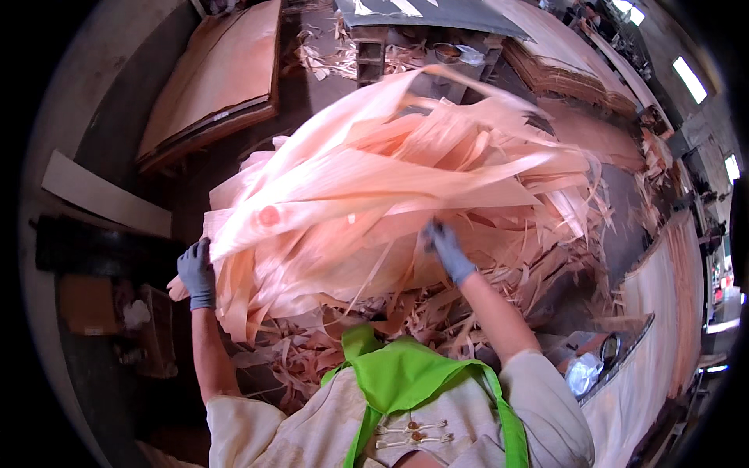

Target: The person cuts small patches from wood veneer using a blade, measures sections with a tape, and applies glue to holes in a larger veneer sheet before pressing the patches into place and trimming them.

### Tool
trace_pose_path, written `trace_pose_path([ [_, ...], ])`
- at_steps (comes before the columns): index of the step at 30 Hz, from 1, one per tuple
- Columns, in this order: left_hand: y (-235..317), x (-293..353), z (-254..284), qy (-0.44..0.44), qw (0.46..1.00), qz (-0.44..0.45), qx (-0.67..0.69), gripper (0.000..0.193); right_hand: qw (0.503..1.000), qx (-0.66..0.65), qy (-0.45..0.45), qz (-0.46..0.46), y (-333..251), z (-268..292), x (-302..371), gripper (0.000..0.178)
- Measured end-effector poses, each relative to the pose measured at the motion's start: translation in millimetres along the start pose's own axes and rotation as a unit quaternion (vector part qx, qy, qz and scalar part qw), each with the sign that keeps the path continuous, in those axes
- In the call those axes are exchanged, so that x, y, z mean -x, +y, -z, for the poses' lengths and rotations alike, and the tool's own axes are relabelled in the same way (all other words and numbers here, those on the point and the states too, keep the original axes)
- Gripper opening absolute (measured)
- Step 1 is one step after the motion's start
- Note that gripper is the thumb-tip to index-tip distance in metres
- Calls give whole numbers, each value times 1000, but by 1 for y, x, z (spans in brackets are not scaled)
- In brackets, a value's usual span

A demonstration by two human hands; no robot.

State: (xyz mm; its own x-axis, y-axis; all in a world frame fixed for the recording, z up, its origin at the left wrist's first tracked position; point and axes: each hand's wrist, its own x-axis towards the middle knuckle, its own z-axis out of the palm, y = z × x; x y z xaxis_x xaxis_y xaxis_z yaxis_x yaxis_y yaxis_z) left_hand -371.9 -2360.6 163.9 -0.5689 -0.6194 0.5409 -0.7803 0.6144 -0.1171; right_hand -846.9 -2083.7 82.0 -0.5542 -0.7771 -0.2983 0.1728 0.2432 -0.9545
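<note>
Large thin wood veneer sheets (367,195), pale pink-tan with a dark knot near the left, lie loosely heaped before me. My left hand (197,274), in a grey glove, is closed on the heap's left edge, its fingers partly behind the sheet. In a matching glove, my right hand (446,248) is at the near side of the heap, right of the middle. Its fingers are bent and blurred, and whether they grip veneer cannot be made out. At the far right some long strips are lifted and smeared by motion.
Torn veneer scraps (292,363) cover the floor close to my body. Veneer stacks stand at the far left (218,66), far right (573,58) and near right (675,288). A dark-topped table (437,17) is beyond the heap. A clear plastic bag (583,373) lies at right.
</note>
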Motion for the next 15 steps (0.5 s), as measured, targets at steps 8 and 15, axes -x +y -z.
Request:
trace_pose_path([
  [8,-16,-2,-81,-443,872,97,-184,87,964,83,-102,-229,118,130,173,25],
  [15,222,-102,-92,-170,976,-101,92,70,951,21,160,-264,124,143,296,34],
])
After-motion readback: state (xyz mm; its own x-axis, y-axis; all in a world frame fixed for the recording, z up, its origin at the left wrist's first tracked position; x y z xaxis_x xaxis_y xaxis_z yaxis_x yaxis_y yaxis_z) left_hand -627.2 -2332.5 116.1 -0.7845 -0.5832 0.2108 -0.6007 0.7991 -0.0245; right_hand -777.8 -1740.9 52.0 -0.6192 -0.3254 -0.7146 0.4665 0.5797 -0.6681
